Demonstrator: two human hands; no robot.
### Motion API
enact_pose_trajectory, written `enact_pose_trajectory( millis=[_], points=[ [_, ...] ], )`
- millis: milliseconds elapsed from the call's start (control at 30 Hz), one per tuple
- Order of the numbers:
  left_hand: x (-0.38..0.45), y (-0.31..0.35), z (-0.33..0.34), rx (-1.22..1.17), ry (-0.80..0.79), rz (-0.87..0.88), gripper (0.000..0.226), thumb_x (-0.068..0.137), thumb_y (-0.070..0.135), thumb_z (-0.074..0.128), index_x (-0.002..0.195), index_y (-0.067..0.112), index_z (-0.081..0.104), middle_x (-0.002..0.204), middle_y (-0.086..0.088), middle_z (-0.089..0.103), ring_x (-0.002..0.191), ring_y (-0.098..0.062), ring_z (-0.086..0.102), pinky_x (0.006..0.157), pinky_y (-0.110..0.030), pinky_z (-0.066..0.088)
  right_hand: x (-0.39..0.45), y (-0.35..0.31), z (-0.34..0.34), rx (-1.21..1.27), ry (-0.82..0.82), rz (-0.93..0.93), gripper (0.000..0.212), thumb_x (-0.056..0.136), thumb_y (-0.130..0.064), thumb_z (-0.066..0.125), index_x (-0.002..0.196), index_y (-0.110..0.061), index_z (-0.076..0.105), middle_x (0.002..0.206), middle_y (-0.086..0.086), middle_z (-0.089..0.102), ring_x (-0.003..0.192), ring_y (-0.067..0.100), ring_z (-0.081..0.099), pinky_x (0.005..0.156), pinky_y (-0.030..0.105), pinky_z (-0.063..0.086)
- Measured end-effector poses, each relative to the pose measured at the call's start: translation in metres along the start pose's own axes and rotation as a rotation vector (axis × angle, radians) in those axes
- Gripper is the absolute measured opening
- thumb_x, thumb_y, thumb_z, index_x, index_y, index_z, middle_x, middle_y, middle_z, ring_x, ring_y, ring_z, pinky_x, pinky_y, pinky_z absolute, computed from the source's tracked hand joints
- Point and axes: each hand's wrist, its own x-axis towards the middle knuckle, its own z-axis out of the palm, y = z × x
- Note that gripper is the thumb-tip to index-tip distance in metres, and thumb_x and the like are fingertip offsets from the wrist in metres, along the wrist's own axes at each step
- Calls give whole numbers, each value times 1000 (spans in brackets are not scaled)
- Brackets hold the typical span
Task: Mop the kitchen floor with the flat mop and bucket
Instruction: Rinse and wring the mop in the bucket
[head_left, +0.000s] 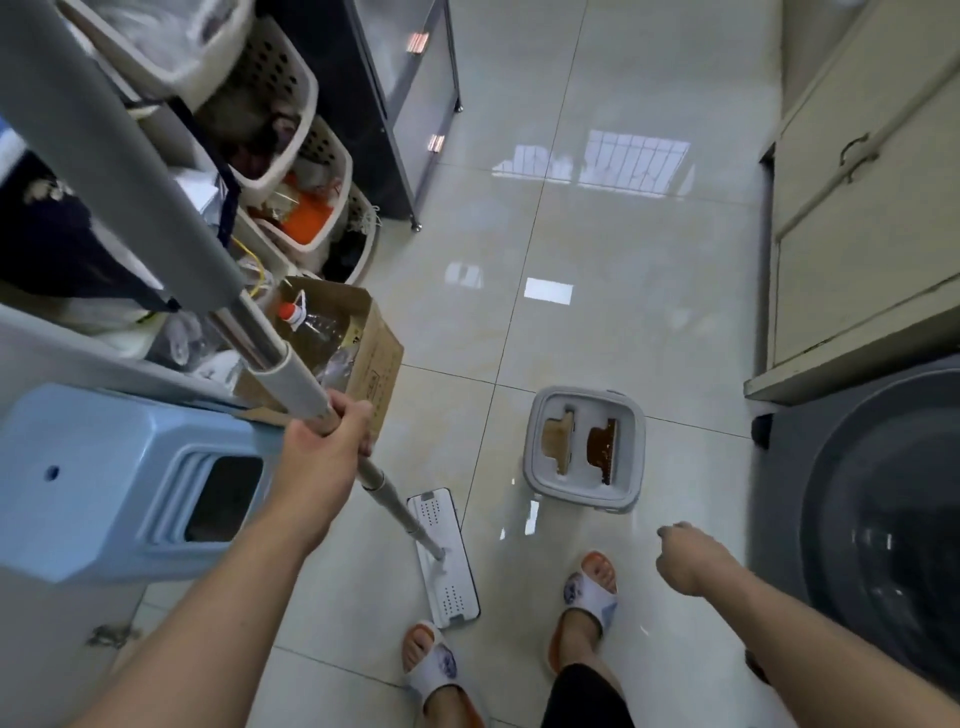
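Nearest the camera, two feet in slippers stand on the tiled floor. The left hand grips the mop handle, fingers wrapped round the shaft just below its grey sleeve. The right hand hangs free to the side, fingers loosely curled, holding nothing.

The mop head lies flat on the floor just ahead of the left foot, with the handle rising from its middle toward the camera. The bucket stands on the floor just beyond and to the right of the head, apart from it. Its two top slots are uncovered; dark, brownish water shows in both.

Step in hand, as judged: mopping with the head on the floor, between strokes or before a rinse. The floor near the bucket shines as if wet. The next move calls for either a push of the head forward along the tiles, or a lift and turn of the head upright to enter a bucket slot. The second would be steadier with the right hand on the handle.

To the left stand a blue stool, a cardboard box and stacked baskets. To the right are a washer and a cabinet.

Writing: small print shows on the box side, too small to read. No brand is legible.
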Motion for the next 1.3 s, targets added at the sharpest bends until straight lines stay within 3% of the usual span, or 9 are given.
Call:
enact_pose_trajectory(
  millis=[267, 433, 600, 700, 767, 933, 1067, 1167, 1300],
  points=[
    [-53, -16, -42, 6, -170, -107, 21, 94, 25, 69, 82, 10, 60, 70, 0, 71, 87, -21, 73, 78, -35, 48, -179, -117, 56, 938, -26, 37, 12, 92, -3, 62, 99, -7, 70, 97, 13, 70, 72, 23, 66, 65, 29, 53],
    [-90, 50, -58, -250, 30, -124, 36, 81, 43, 74, 93, 10, 65, 71, 1, 65, 73, -21, 63, 64, -35, 46, -260, -152, 67, 941, -48, -92, 30, 91, -18, 61, 120, -23, 68, 91, -2, 74, 62, 0, 69, 57, 16, 52],
    [-135, 173, -81, -354, 56, 145, 29, 80, 45, 71, 78, 17, 63, 59, 3, 57, 62, -19, 54, 59, -31, 42, -282, -174, 18, 748, 78, -297, 77, 91, -27, 65, 160, -29, 29, 155, -1, 43, 114, 9, 56, 82, 14, 47],
    [-174, 230, -95, -419, 2, 272, 23, 87, 44, 72, 82, 24, 63, 50, 14, 54, 63, -14, 54, 59, -30, 42, -291, -212, -8, 777, 227, -476, 90, 89, -37, 71, 162, -36, 18, 159, -14, 28, 145, 12, 32, 120, 35, 34],
    [-198, 255, -99, -478, -57, 306, 21, 90, 44, 71, 84, 25, 64, 52, 15, 53, 65, -11, 53, 62, -27, 43, -296, -234, -22, 833, 307, -570, 74, 93, -43, 65, 157, -39, 28, 149, -21, 37, 141, 9, 38, 119, 39, 35],
    [-236, 278, -108, -535, -214, 364, 25, 91, 48, 71, 96, 24, 65, 81, 7, 58, 79, -13, 55, 79, -30, 47, -311, -227, -63, 743, 420, -584, 7, 105, -44, 46, 108, -37, 47, 94, -8, 61, 82, 13, 59, 73, 36, 51],
    [-232, 258, -107, -265, -327, 645, 29, 83, 49, 74, 99, 27, 66, 87, 3, 71, 88, -17, 71, 84, -36, 54, -346, -197, -106, 644, 511, -714, 7, 106, -43, 46, 101, -37, 46, 90, -6, 61, 85, 21, 61, 76, 43, 51],
    [-230, 229, -78, -191, -325, 579, 23, 91, 40, 71, 78, 23, 65, 72, -4, 68, 77, -26, 72, 87, -50, 60, -378, -188, -144, 592, 563, -871, 14, 99, -47, 48, 99, -33, 51, 90, -1, 66, 86, 23, 63, 79, 46, 53],
    [-228, 221, -46, -414, -98, 522, 39, 85, 48, 71, 54, 27, 61, 48, 6, 46, 45, -13, 50, 57, -33, 54, -367, -147, -149, 889, 412, -894, 38, 98, -46, 56, 134, -38, 59, 123, -17, 70, 116, 1, 63, 103, 27, 51]
  ],
)
